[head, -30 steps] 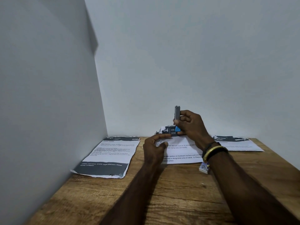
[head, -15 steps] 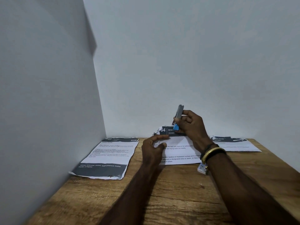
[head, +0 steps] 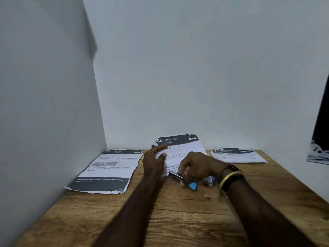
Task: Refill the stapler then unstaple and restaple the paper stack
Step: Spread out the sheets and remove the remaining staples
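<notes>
The right hand [head: 197, 166] closes its grip round the stapler [head: 176, 175], held low at the near edge of the middle paper stack [head: 179, 146]; we take this as lining it up. The left hand [head: 154, 164], fingers loose, rests on the sheets, likely pinning them to the tabletop [head: 178, 220].

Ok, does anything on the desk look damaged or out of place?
Yes. All three printed sheets have ragged, torn edges: the left sheet along its near edge, the middle sheet and right sheet at their far edges. The middle sheet's far end also rides up the wall.
</notes>
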